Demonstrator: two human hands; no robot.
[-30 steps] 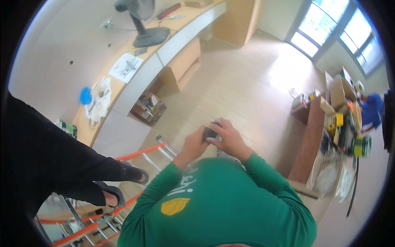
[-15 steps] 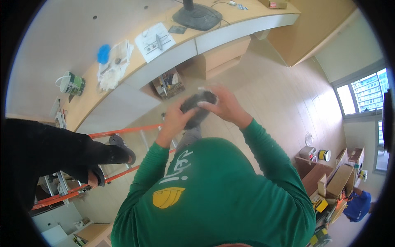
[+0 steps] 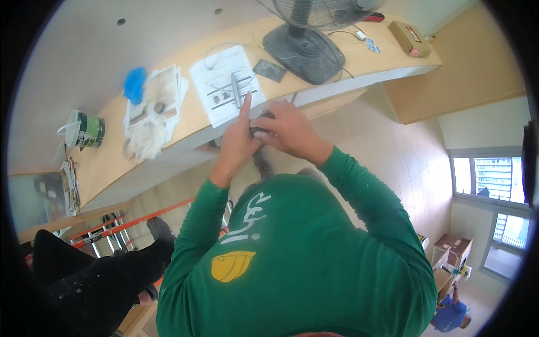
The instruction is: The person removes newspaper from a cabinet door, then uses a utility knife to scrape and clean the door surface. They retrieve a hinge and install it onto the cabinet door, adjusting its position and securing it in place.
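My two hands meet in front of my chest, over the edge of the wooden desk (image 3: 101, 168). Between them is a small dark object (image 3: 260, 129), mostly covered by fingers, so its kind does not show. My right hand (image 3: 293, 130) is closed around it from the right, with thumb and fingers bent. On its other side rests my left hand (image 3: 238, 145), its index finger stretched up and its other fingers hidden. A dark, rough-looking length (image 3: 262, 163) shows just below; whether it joins the object I cannot tell. Beyond my fingertips lie a printed sheet (image 3: 216, 78) and a grey penlike tool (image 3: 236, 90).
A black fan (image 3: 303, 50), a small box (image 3: 410, 39), a blue crumpled item (image 3: 135, 85), papers (image 3: 168, 84) and a green-and-white bucket (image 3: 84, 129) stand on the desk. At left, a person's dark-clothed legs (image 3: 106, 281) are by an orange ladder (image 3: 112, 230). Another person in blue (image 3: 449, 314) is lower right.
My view has turned and come nearer the desk; more of the fan shows. My hands, with the dark object, are now at the desk edge, and my left index finger is extended.
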